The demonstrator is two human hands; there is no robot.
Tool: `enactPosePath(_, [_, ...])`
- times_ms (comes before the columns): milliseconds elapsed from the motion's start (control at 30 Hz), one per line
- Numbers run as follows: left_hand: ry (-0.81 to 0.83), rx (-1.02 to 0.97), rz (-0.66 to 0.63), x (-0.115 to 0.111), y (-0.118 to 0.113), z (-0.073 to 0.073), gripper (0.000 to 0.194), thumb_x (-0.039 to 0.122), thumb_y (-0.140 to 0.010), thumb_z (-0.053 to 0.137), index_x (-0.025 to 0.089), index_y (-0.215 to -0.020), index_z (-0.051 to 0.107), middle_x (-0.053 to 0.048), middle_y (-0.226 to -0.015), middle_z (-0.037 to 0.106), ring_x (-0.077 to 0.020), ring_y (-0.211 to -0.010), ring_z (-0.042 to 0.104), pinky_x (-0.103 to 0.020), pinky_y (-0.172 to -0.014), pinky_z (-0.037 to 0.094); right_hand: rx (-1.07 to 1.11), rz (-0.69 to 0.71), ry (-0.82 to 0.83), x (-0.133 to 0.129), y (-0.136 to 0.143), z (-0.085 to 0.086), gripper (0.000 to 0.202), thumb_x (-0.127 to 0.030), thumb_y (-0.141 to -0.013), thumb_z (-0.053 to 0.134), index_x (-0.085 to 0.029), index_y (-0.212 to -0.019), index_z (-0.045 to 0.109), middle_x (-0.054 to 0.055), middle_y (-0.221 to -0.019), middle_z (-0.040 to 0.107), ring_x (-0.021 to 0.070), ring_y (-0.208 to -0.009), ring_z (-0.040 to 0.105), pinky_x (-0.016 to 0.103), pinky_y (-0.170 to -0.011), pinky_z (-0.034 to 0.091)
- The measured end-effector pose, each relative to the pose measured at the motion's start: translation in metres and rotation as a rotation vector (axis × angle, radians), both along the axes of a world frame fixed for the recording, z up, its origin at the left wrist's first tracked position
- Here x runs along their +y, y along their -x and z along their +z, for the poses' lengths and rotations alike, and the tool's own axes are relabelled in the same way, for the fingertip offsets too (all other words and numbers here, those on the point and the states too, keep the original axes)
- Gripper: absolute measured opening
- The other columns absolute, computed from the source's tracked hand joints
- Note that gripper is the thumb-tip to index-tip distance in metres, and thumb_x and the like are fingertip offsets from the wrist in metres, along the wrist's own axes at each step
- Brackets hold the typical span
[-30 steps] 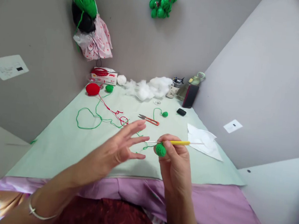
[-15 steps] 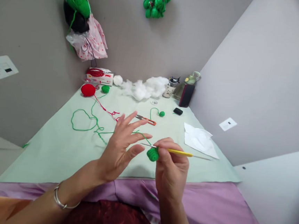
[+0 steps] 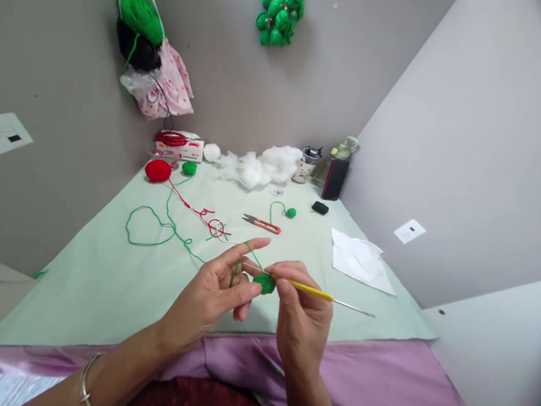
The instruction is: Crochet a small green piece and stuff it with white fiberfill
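My right hand pinches the yellow handle of a crochet hook, its thin metal tip pointing left. Just below that tip is a small green crocheted piece, gripped by the thumb and a finger of my left hand. Green yarn passes over the raised left index finger and down to the piece. More of this strand loops across the table to a green yarn ball. Part of the piece is hidden by my fingers.
Orange-handled thread snips lie beyond my hands, near a small green ball. Red yarn, white stuffing, a cup and a phone line the back. White paper lies to the right.
My left hand has gone from spread fingers to gripping the green piece, with yarn now over its raised index finger. My right hand has shifted slightly left and down with the hook.
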State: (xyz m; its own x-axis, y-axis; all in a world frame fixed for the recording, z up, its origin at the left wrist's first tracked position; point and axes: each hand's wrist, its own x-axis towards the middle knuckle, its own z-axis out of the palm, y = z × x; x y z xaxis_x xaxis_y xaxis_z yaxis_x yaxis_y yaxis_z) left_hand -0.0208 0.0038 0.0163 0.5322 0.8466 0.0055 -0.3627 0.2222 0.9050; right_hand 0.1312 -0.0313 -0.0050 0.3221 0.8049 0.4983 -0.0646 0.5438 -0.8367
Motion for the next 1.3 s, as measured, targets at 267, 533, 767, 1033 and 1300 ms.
enactPosePath(267, [0.008,-0.015,0.066,0.004,-0.001,-0.001,0.061,0.030,-0.085,0.084,0.034,-0.143,0.065,0.002,-0.086,0.064,-0.0148,-0.077,0.063,-0.034,-0.086,0.054,0.019,0.116,0.037,0.007,0.004,0.010,0.011,-0.020,-0.091,0.076,-0.027,-0.095,0.084,0.003,-0.088,0.071,0.0139,-0.074,0.067,0.026,-0.063,0.055])
enactPosePath(533, [0.006,0.007,0.186,-0.002,-0.006,0.006,0.062,0.029,-0.084,0.086,0.026,-0.142,0.065,0.002,-0.086,0.067,-0.0150,-0.089,0.063,-0.032,-0.094,0.051,0.073,0.083,0.055,0.011,0.008,0.004,0.010,-0.024,-0.093,0.075,-0.029,-0.097,0.083,0.002,-0.087,0.069,0.0137,-0.077,0.065,0.026,-0.064,0.053])
enactPosePath(767, [0.007,0.040,0.161,0.000,-0.001,0.008,0.065,0.025,-0.077,0.092,0.023,-0.137,0.067,0.004,-0.080,0.065,-0.0103,-0.077,0.061,-0.022,-0.076,0.053,0.026,0.107,0.025,0.007,0.004,0.004,0.013,-0.023,-0.094,0.074,-0.031,-0.098,0.084,0.002,-0.087,0.068,0.0126,-0.078,0.061,0.024,-0.064,0.050])
enactPosePath(1033, [0.106,-0.058,0.104,-0.001,0.002,0.010,0.066,0.030,-0.086,0.086,0.018,-0.144,0.059,0.002,-0.079,0.070,-0.0122,-0.069,0.069,-0.025,-0.070,0.056,0.191,0.261,0.075,0.016,0.015,0.002,0.014,-0.027,-0.097,0.070,-0.031,-0.104,0.082,-0.001,-0.089,0.061,0.0075,-0.058,0.056,0.026,-0.053,0.050])
enactPosePath(1300, [0.053,0.033,0.194,0.000,0.005,0.006,0.060,0.024,-0.087,0.084,0.025,-0.143,0.062,0.005,-0.086,0.068,-0.0066,-0.057,0.062,-0.024,-0.067,0.050,0.063,0.143,0.040,0.013,0.011,-0.003,0.019,-0.023,-0.102,0.062,-0.027,-0.103,0.080,0.002,-0.093,0.067,0.0086,-0.065,0.061,0.027,-0.062,0.052])
